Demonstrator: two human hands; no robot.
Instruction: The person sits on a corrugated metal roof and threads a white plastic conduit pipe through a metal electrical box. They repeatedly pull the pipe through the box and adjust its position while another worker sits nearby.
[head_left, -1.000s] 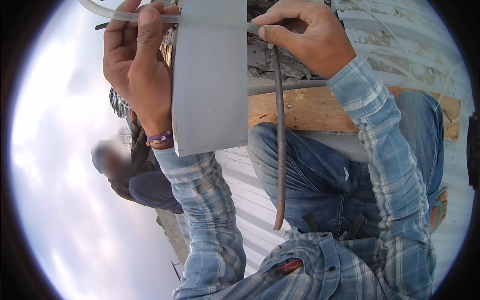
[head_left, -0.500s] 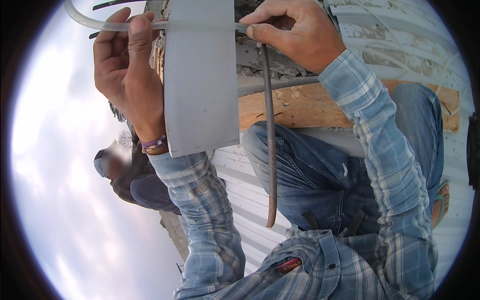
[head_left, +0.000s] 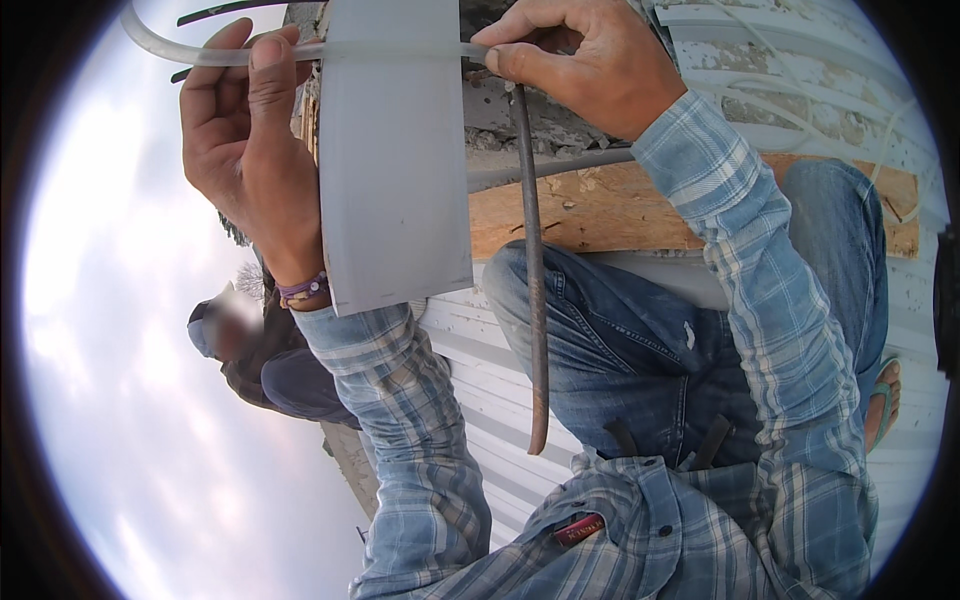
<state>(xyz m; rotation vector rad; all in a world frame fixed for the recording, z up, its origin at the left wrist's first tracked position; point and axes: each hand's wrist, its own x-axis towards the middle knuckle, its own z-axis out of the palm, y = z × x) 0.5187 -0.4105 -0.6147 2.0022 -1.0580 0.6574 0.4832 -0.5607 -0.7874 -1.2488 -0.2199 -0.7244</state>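
Note:
A translucent plastic hose runs crosswise over the upper part of a flat grey panel. My left hand is at the panel's left edge, thumb in front of the hose and fingers behind it. From there the hose curves up and out of view. On the panel's right side, my right hand pinches the hose between thumb and forefinger. Just below that hand a dark steel rod hangs down, slightly bent, apart from my fingers.
A wooden plank lies in front of my knees. Pale corrugated roofing sheets spread below me. More thin tubing loops at the upper right, near rough masonry. Another person crouches at the left, against the sky.
The panel, the hose and both hands have shifted slightly left in the view. My grip on the hose looks the same.

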